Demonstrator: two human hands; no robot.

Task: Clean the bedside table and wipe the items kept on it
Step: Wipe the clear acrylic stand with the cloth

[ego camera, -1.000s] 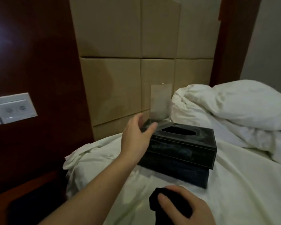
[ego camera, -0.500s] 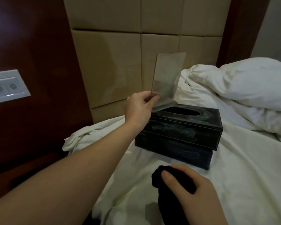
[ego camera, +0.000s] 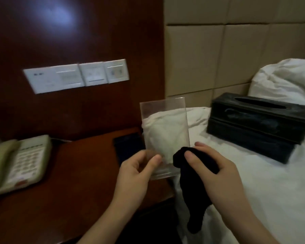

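Clear, flat acrylic stand (ego camera: 164,131), rectangular and glossy, held upright above the worktop (ego camera: 74,173) edge. Left hand (ego camera: 136,173) pinches its lower corner, thumb in front. Right hand (ego camera: 213,169) fingers curl round a soft black cloth (ego camera: 190,184), bunched against the stand's bottom edge.

The telephone (ego camera: 16,162) is cut off at the left edge.

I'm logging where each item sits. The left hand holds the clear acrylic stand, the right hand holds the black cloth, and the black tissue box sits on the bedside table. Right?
Not quite. The head view shows the black tissue box on the white bedding, not the bedside table. The left hand does hold the clear acrylic stand, the right hand the black cloth.
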